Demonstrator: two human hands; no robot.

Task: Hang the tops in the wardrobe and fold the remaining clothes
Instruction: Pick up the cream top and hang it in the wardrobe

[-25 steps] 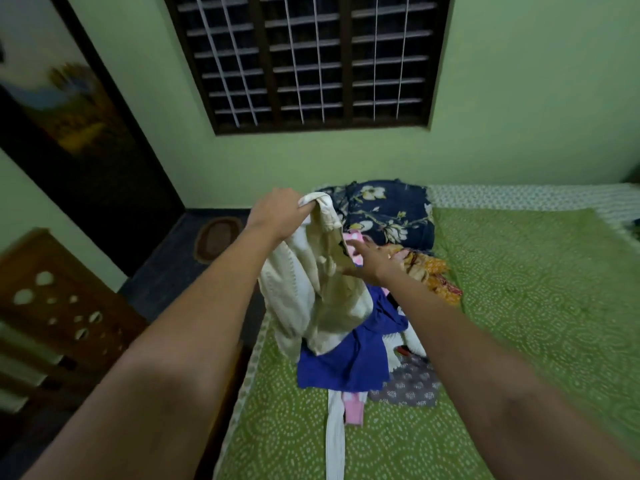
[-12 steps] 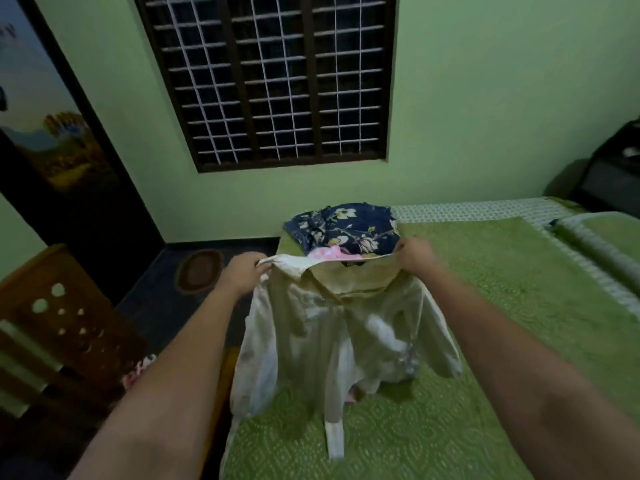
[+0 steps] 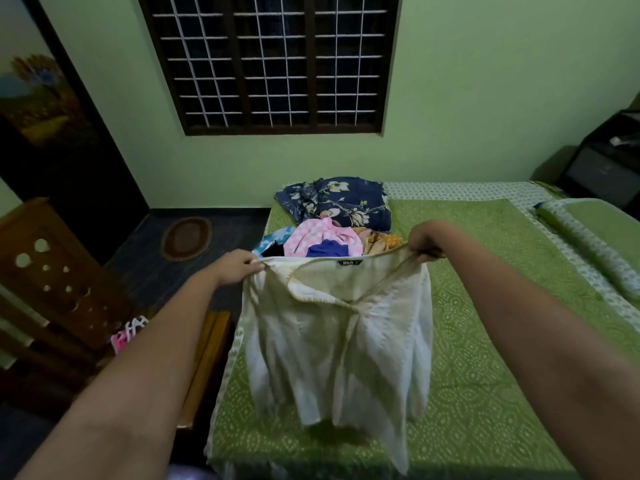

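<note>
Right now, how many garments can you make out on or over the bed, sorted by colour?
Cream top, held up: 1
Navy floral: 1
Pink checked: 1
Plain blue: 1
Yellow-orange: 1
Light blue patterned: 1
Total: 6

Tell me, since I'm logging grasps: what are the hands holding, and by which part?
Both hold one cream top by its shoulders: the left hand pinches one end of the neckline, the right hand the other, so it hangs open over the bed.

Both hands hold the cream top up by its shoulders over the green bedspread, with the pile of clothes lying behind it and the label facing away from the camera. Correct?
Not quite. In the head view the label faces the camera, inside the neckline. The rest holds: left hand and right hand hold the cream top by its shoulders over the green bedspread, pile of clothes behind.
</note>
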